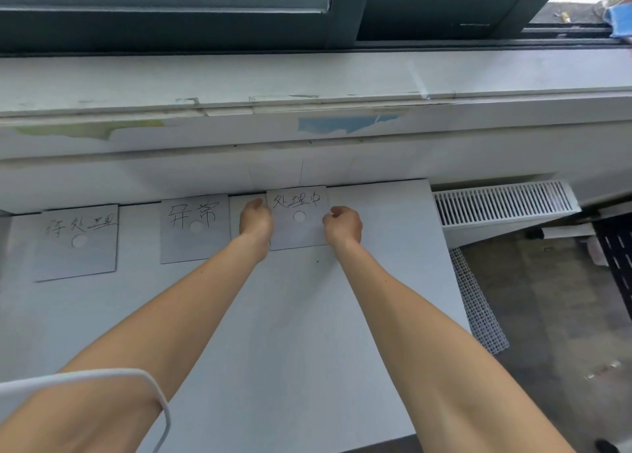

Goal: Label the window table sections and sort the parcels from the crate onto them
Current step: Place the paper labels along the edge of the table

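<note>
Three grey label cards with handwritten characters and a white dot lie along the far edge of the white table [290, 315]. The left card [78, 244] and the middle card [193, 228] lie flat and untouched. Both my hands hold the third card [298, 225], the rightmost. My left hand [255, 220] pinches its left edge and my right hand [343, 226] pinches its right edge, fingers curled. No crate or parcels are in view.
A white windowsill [307, 86] and dark window frame [342, 25] run behind the table. A white radiator [502, 203] stands to the right, with a mesh panel [478, 309] below it and dark floor [547, 315] beyond the table's right edge.
</note>
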Available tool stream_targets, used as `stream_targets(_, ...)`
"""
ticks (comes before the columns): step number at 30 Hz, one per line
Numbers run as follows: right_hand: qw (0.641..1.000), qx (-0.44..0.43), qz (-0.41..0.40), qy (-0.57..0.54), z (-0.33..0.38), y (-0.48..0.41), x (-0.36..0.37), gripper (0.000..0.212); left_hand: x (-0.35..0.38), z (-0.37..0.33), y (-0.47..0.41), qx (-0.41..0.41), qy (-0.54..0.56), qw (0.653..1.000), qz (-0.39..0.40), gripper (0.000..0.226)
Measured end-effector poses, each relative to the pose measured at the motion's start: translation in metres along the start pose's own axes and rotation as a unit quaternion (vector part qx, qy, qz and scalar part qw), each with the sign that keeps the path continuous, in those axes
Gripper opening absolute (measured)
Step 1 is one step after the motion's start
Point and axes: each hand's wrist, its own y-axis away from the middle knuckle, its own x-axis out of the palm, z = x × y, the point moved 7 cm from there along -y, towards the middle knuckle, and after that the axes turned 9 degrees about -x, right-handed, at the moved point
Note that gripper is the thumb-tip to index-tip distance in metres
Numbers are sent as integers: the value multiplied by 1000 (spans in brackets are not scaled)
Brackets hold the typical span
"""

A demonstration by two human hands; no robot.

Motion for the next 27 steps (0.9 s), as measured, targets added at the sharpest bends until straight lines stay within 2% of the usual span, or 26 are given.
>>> stream_targets(7,997,-38,-10,66,24,16,4,41,-30,-2,9,18,21,999,-16,47)
stream_targets(10,991,-93,11,98,59,32,27,39,-66,-14,20,39,49,998,-28,26)
stream_targets(19,947,-248,134,157,186,130,165,41,-250,-55,44,95,117,981,-118,14)
stream_targets(27,900,-328,202,204,245,229,291,39,-407,-18,59,63,154,963,-210,17)
